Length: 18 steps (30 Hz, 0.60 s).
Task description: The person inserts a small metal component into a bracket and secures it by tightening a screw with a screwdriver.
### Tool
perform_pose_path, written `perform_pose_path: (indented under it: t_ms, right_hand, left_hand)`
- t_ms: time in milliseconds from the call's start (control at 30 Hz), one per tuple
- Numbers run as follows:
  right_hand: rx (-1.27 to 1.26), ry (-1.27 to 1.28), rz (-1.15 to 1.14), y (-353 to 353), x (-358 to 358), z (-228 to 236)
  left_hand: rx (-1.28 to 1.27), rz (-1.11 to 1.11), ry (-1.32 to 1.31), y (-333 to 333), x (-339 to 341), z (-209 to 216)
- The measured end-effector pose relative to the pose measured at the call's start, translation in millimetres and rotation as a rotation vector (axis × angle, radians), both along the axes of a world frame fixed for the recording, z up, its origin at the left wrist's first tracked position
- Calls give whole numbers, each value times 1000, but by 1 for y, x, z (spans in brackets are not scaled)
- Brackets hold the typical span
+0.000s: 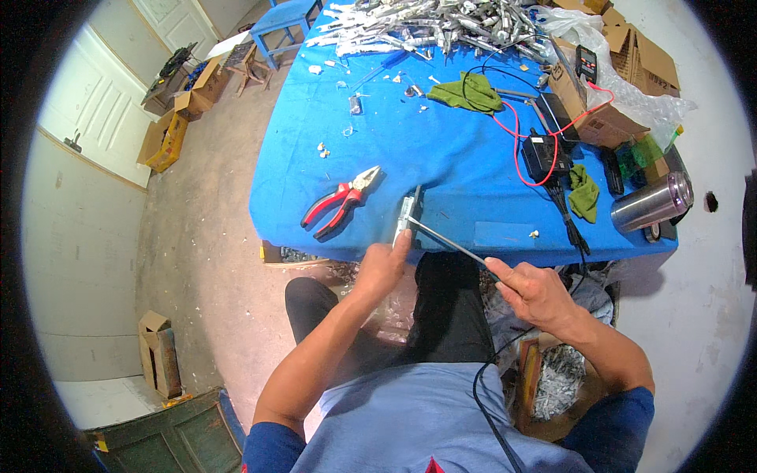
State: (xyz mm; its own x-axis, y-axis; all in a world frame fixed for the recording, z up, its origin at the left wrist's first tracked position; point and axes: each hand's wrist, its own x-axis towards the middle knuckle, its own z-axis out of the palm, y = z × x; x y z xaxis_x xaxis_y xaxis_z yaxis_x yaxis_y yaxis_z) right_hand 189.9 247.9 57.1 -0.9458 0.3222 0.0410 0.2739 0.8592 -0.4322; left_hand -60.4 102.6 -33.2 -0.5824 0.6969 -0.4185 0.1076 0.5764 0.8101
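My left hand [384, 266] is closed around the lower end of a small whitish, narrow device [404, 214], holding it at the front edge of the blue-covered table. A thin metal pin sticks up from the far end of this device. My right hand [536, 293] grips a screwdriver [451, 243], whose long shaft slants up to the left. Its tip meets the side of the device just above my left thumb; the handle is mostly hidden in my fingers. Left of the device lie combination pliers [344, 200] with red and black handles, jaws pointing away.
A heap of silvery, slim devices [441, 27] covers the table's far end. Green cloths [465, 93], a black adapter [546, 156] with red wires, a meter [586, 63] and a steel tumbler [653, 202] lie to the right. Small scraps dot the blue cloth [307, 126].
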Motion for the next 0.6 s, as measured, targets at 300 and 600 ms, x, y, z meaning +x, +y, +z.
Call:
perform_pose_path:
  t_ms: [300, 600]
  right_hand:
    - [15, 145, -7, -10, 5, -42]
    - [-1080, -113, -294, 20, -9, 6]
  left_hand:
    - [-3, 165, -229, 9, 3, 7]
    - [51, 185, -301, 8, 3, 1]
